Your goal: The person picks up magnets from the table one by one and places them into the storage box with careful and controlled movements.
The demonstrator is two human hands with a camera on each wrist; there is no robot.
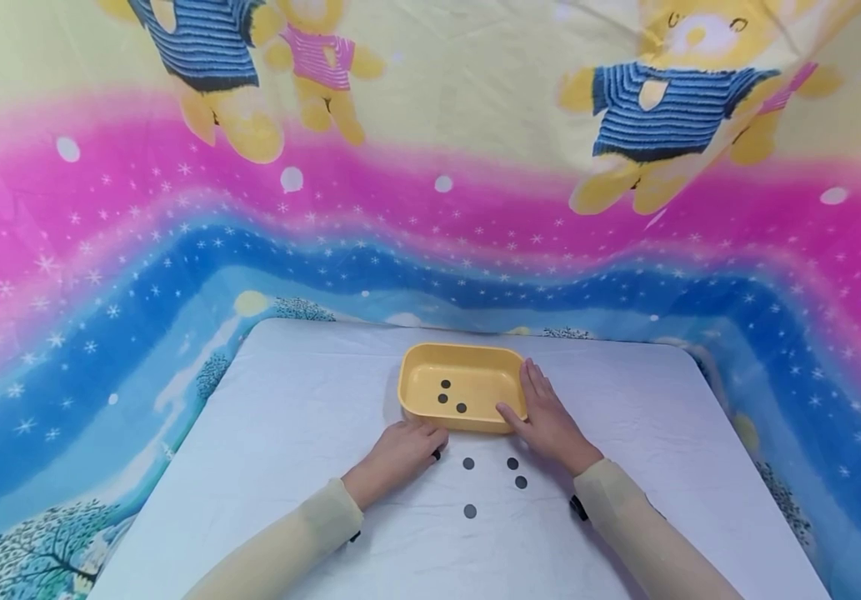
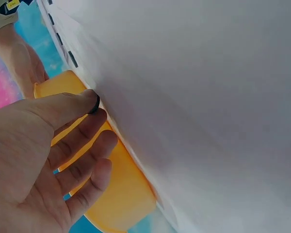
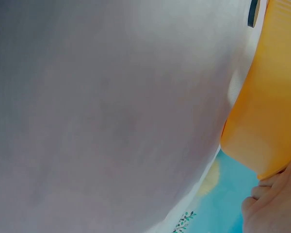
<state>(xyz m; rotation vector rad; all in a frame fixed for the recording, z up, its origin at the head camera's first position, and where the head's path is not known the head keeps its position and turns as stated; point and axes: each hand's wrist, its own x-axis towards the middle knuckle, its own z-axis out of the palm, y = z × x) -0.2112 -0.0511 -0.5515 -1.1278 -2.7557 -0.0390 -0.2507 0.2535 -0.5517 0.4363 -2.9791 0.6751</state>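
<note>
A yellow rounded rectangular plastic box [image 1: 475,423] stands on the white-covered table, with three dark round discs [image 1: 443,398] on its floor. In front of its near left corner, my left hand [image 1: 400,454] pinches another dark disc [image 2: 95,104] between thumb and index finger. The other left fingers are loosely bent beside the box's outer wall in the left wrist view. My right hand [image 1: 550,423] holds the box's right end, its fingers along the side and its thumb over the rim. Only part of that hand shows in the right wrist view.
Several more dark discs [image 1: 469,463] lie flat on the white table cover [image 1: 310,375], in front of the box and between the forearms. A printed cloth [image 1: 430,225] with bears and snowflakes hangs behind and around the table.
</note>
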